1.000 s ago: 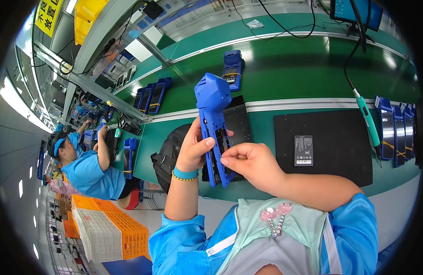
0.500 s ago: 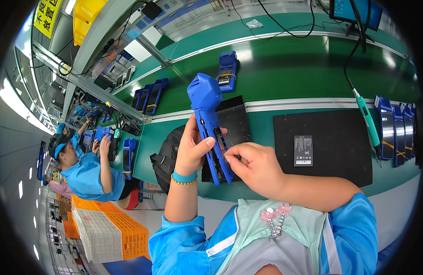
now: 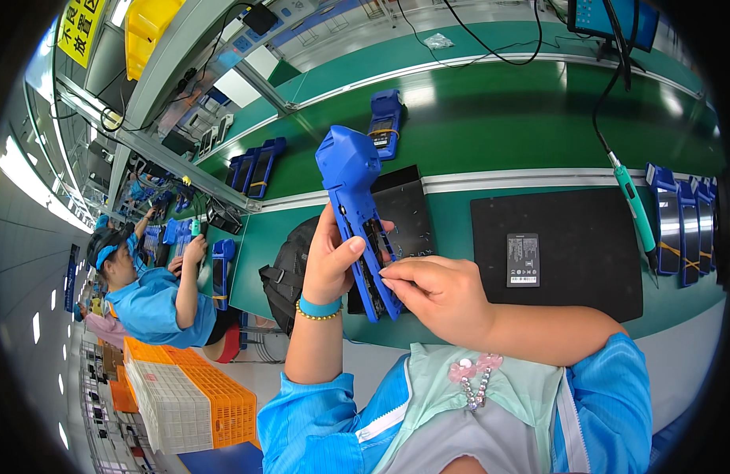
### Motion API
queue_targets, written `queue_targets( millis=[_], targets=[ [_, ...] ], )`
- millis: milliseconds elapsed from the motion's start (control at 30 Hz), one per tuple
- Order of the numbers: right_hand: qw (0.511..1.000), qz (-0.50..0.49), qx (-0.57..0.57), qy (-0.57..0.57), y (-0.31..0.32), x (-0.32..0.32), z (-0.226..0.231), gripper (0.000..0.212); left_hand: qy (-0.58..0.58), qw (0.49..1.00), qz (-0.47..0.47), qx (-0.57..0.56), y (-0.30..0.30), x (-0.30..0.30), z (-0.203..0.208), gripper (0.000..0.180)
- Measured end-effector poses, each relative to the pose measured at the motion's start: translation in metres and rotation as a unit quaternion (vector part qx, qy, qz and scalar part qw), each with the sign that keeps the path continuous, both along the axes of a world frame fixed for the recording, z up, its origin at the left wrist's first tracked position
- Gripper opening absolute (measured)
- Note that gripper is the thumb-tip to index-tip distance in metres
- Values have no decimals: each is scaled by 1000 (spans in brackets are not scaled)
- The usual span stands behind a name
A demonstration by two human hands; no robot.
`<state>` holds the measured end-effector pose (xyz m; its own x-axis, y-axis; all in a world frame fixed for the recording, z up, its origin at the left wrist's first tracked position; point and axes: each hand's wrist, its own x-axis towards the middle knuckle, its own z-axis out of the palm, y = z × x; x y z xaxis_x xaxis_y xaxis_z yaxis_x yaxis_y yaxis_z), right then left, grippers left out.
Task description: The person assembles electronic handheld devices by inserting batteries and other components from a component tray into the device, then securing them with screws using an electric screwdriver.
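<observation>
My left hand (image 3: 331, 257) is wrapped round a blue handheld terminal (image 3: 350, 178), held upright and slightly tilted above the bench with its long open side facing me. Dark inner parts show along that side. My right hand (image 3: 436, 292) is closed in a pinch at the terminal's lower right edge, thumb and forefinger pressed together. Whatever lies between those fingertips is too small or hidden to make out. On a black mat (image 3: 586, 276) to the right lies a flat dark battery (image 3: 524, 261) with a printed label.
A teal electric screwdriver (image 3: 635, 207) hangs at the right beside several banded blue terminals (image 3: 687, 229). More terminals (image 3: 385, 130) ride on the green conveyor (image 3: 491, 126). Behind my hands is a black tray (image 3: 408, 213) with small bits; a black bag (image 3: 290, 265) sits left. A co-worker (image 3: 155, 296) works further left.
My right fingertips have shifted slightly left and closed together along the terminal's edge. The terminals on the conveyor have moved a little left. The co-worker's raised hand has come down to a screwdriver.
</observation>
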<state>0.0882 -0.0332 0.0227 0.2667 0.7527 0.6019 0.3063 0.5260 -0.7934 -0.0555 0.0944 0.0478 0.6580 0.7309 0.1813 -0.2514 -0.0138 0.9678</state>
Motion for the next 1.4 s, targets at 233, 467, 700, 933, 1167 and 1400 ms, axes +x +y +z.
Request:
queue_targets(
  millis=[233, 467, 700, 933, 1167, 1400],
  targets=[
    [992, 82, -83, 54, -2, 6, 9, 8, -12, 1000, 2, 11, -3, -1, -1, 68],
    [980, 92, -157, 81, -2, 7, 11, 10, -2, 1000, -11, 6, -2, -4, 0, 68],
    [917, 202, -264, 219, 4, 14, 13, 15, 11, 1000, -8, 21, -2, -4, -2, 74],
    [883, 278, -328, 187, 9, 24, 15, 12, 33, 998, 8, 60, 0, -7, -5, 81],
    [914, 233, -286, 170, 8, 22, 6, 12, 34, 998, 10, 55, 0, -4, -5, 88],
    [921, 196, -321, 99, 8, 24, 12, 13, 106, 988, 50, 100, -6, -4, 6, 101]
  ],
)
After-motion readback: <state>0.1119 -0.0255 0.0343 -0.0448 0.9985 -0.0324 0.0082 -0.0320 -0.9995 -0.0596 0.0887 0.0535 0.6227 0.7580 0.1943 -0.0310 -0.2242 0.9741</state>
